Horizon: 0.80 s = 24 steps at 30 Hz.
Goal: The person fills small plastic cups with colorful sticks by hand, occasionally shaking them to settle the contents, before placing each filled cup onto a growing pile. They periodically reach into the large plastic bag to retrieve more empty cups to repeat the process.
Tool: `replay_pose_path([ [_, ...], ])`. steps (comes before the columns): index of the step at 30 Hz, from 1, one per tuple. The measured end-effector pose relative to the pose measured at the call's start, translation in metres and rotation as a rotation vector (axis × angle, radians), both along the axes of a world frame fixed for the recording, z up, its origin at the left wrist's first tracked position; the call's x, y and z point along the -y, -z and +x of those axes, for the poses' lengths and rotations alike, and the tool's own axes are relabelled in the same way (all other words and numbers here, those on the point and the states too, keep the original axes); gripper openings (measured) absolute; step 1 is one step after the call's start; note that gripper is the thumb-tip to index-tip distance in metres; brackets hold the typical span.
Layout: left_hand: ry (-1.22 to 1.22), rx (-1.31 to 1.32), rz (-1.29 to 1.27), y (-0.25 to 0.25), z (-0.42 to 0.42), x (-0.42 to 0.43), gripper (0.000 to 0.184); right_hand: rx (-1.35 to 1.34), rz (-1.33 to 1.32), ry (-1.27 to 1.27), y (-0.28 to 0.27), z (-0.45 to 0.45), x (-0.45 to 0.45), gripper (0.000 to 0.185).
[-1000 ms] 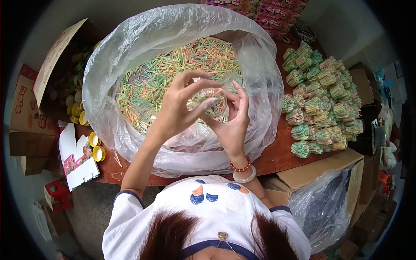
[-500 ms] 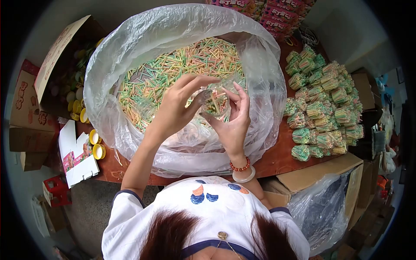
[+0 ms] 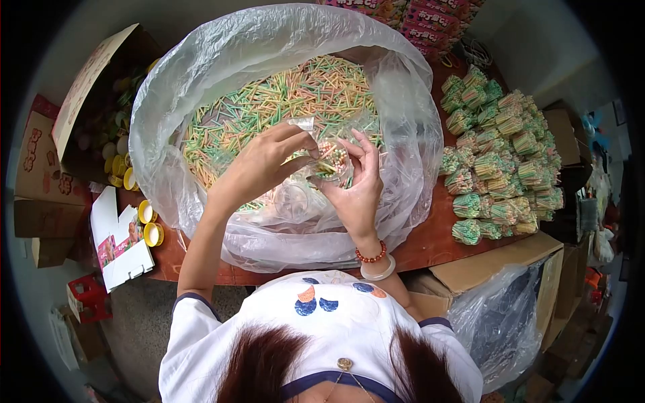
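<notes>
Two hands meet over the big bag. The right hand (image 3: 353,180) is curled, with its thumb and fingers around one clear cup (image 3: 334,163) with many little sticks in it. The left hand (image 3: 269,158) is half closed, with its fingertips and thumb at the cup's near-left side; I cannot tell if it is pinching anything. One red bead bracelet (image 3: 371,254) and one pale bangle (image 3: 379,270) are on the right wrist.

Under the hands is one big clear plastic bag (image 3: 396,94), open wide, with loose sticks (image 3: 295,87) in pink, green and yellow, too many to count. One clear round thing (image 3: 291,199) lies below the cup.

Two yellow lids (image 3: 153,235) sit on the red-brown table (image 3: 430,245), left of the bag, beside one white card (image 3: 124,252). Right of the bag is a heap of stick bundles (image 3: 500,161), packed too close to count. Pink packs (image 3: 433,23) are stacked at the back.
</notes>
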<state>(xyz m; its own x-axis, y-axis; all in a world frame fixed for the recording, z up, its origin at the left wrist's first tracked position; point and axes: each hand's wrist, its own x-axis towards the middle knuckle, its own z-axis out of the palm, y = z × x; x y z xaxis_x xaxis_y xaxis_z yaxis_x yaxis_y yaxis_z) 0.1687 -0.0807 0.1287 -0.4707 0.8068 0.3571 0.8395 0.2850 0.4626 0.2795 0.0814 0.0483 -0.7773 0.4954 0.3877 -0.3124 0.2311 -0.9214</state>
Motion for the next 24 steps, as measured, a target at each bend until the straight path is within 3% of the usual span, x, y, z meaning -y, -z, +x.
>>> replay_pose_path([
  [5,0.083,-0.172,-0.155,-0.023,0.008,0.007,0.018,0.059,-0.001,-0.026,-0.008,0.006,-0.003,0.099],
  [10,0.152,-0.316,-0.111,-0.017,0.017,-0.008,0.018,0.044,0.070,-0.028,-0.011,0.009,-0.002,0.101],
  [11,0.167,-0.266,-0.141,-0.018,0.019,-0.010,0.027,0.025,0.044,-0.041,-0.012,0.009,-0.002,0.101],
  [13,0.112,-0.238,0.029,-0.024,0.021,-0.017,0.046,-0.018,-0.005,-0.053,-0.013,0.010,-0.006,0.100],
  [14,0.082,-0.102,0.070,-0.027,0.023,-0.018,0.060,-0.010,0.037,-0.021,-0.014,0.011,-0.010,0.100],
  [16,0.071,-0.023,0.051,-0.012,0.025,-0.035,0.068,-0.011,0.059,0.057,-0.017,0.011,-0.009,0.093],
  [17,0.144,-0.009,-0.072,-0.006,0.024,-0.042,0.068,-0.029,0.035,0.060,-0.019,0.009,-0.008,0.093],
  [20,-0.033,0.105,0.117,0.006,0.011,-0.060,0.047,0.054,0.110,0.059,-0.019,0.000,-0.030,0.096],
  [24,0.042,-0.156,0.184,0.005,0.003,-0.084,0.026,0.039,0.296,0.137,-0.028,-0.007,-0.053,0.099],
])
